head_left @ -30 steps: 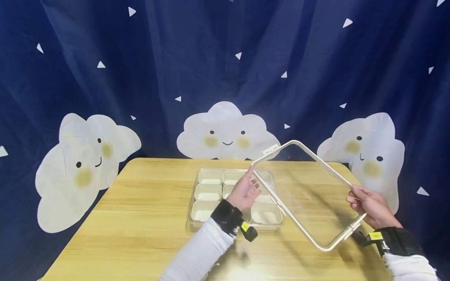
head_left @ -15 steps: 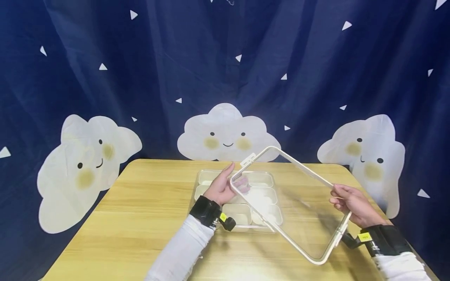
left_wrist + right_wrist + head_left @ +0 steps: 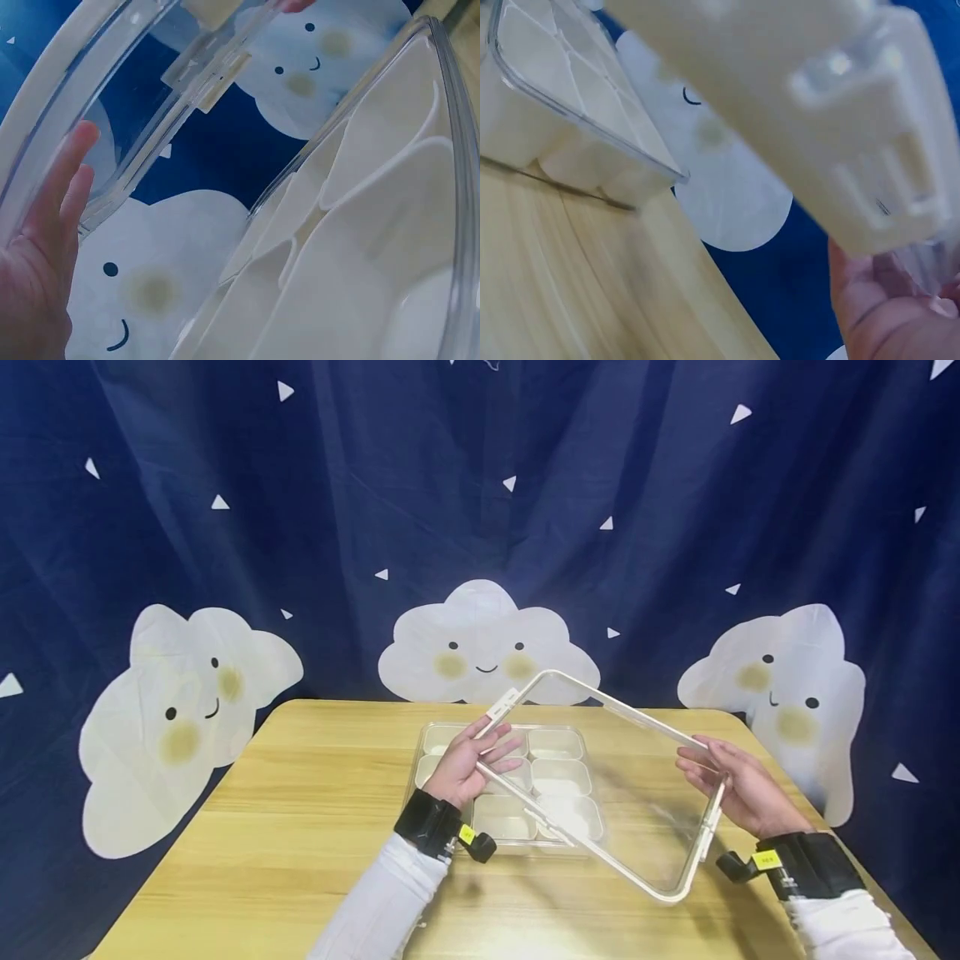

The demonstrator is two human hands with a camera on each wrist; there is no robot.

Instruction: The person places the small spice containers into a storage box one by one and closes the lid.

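A clear lid with a white frame and clips (image 3: 622,869) is held tilted above the table, one corner toward me. My left hand (image 3: 459,770) holds its left corner, the fingers spread along it; in the left wrist view they lie fairly straight against the lid (image 3: 52,67). My right hand (image 3: 750,787) holds the right corner, thumb on top and fingers beneath. A white clip part of the lid (image 3: 840,112) fills much of the right wrist view. Below the lid's left part stands an uncovered clear box (image 3: 459,150) with several white cups (image 3: 555,743), no contents showing.
The box stands on a light wood table (image 3: 315,827), toward its far side. Behind the table hangs a dark blue curtain (image 3: 337,527) with white triangles and smiling clouds. Both wrists wear black camera straps over white sleeves.
The lid has moved left, partly over the box. My left hand has moved left and now holds its corner. My right hand has moved left with the lid, its fingers straighter.
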